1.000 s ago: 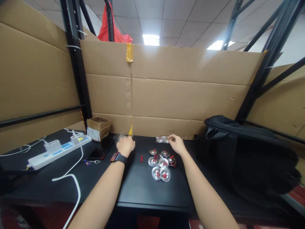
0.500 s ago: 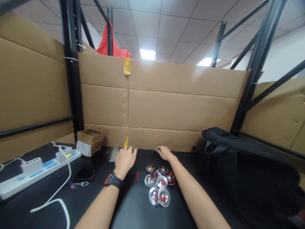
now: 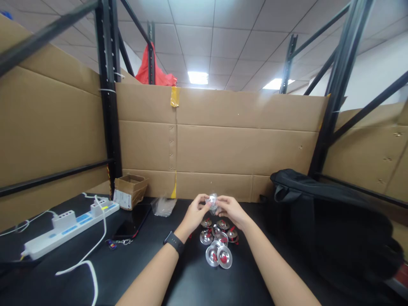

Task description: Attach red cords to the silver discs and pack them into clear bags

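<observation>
A small crumpled clear plastic piece [image 3: 212,203] is held between my two hands, above the far part of the black table. My left hand [image 3: 196,211] pinches its left side, and my right hand [image 3: 231,210] has its fingers closed on the right side. What the plastic contains is too small to tell. Just below my hands lie several shiny metal discs [image 3: 224,257] with domed centres and red cords, partly overlapping. A bit of red cord shows beside my left wrist, which wears a black watch [image 3: 174,242].
At the left are a white power strip [image 3: 72,229] with a cable, a black phone [image 3: 126,228] and keys. An open cardboard box [image 3: 131,190] and a clear plastic bag [image 3: 164,206] stand farther back. A black bag [image 3: 331,225] fills the right side; cardboard walls [image 3: 216,148] enclose the table.
My left hand has moved right, away from the clear bag, and met my right hand. Both now hold the crumpled plastic up. The view has shifted slightly.
</observation>
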{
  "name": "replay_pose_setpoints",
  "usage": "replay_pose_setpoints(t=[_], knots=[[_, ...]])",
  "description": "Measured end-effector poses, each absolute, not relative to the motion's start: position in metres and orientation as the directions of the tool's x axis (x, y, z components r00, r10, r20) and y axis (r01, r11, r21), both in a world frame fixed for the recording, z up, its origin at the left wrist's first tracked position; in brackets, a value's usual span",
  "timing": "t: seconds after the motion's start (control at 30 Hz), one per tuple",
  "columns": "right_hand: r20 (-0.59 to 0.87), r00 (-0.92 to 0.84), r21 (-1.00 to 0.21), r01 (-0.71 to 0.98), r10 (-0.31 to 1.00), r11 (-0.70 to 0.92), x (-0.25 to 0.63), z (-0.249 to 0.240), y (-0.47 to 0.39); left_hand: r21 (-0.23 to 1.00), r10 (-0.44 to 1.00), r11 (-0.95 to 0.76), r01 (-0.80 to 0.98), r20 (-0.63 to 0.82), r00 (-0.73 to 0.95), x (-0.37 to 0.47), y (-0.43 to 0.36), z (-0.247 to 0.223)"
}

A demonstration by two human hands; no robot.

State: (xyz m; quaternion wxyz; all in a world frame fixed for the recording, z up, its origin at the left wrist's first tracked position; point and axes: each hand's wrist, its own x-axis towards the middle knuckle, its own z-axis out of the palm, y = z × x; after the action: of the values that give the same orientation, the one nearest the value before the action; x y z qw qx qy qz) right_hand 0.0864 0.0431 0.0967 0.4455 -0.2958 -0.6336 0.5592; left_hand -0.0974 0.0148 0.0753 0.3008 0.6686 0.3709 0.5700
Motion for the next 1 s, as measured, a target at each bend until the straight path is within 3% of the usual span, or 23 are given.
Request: replay_pose_setpoints(t=[0.07, 0.23, 0.43, 0.6, 0.8, 0.9, 1.0], knots=[[0.216, -0.409, -0.974, -0.157, 0.887, 0.165, 0.088, 0.094, 0.031, 0.832, 0.846, -0.533, 0.156, 0.526, 0.086, -0.092, 0.013, 0.074], [0.19, -0.401, -0.969, -0.224, 0.896, 0.106, 0.084, 0.091, 0.022, 0.745, 0.823, -0.544, 0.386, 0.563, 0.072, -0.089, 0.003, 0.076], [0.187, -0.366, -0.978, -0.161, 0.912, 0.136, 0.085, 0.09, 0.028, 0.657, 0.791, -0.553, 0.513, 0.607, 0.076, -0.09, -0.004, 0.086], [0.239, -0.329, -0.97, -0.03, 0.914, 0.242, 0.085, 0.08, 0.039, 0.544, 0.814, -0.435, 0.717, 0.578, 0.056, -0.094, -0.004, 0.088], [0.307, -0.184, -0.943, 0.076, 0.934, 0.325, 0.098, 0.078, 0.052, 0.509, 0.852, -0.299, 0.807, 0.523, -0.014, -0.103, 0.0, 0.089], [0.426, -0.26, -0.861, 0.178, 0.867, 0.476, 0.109, 0.081, 0.054, 0.51, 0.909, -0.216, 0.833, 0.417, -0.02, -0.11, 0.003, 0.087], [0.517, -0.336, -0.752, 0.26, 0.787, 0.605, 0.114, 0.082, 0.055, 0.552, 0.919, -0.279, 0.786, 0.39, 0.052, -0.113, 0.007, 0.081]])
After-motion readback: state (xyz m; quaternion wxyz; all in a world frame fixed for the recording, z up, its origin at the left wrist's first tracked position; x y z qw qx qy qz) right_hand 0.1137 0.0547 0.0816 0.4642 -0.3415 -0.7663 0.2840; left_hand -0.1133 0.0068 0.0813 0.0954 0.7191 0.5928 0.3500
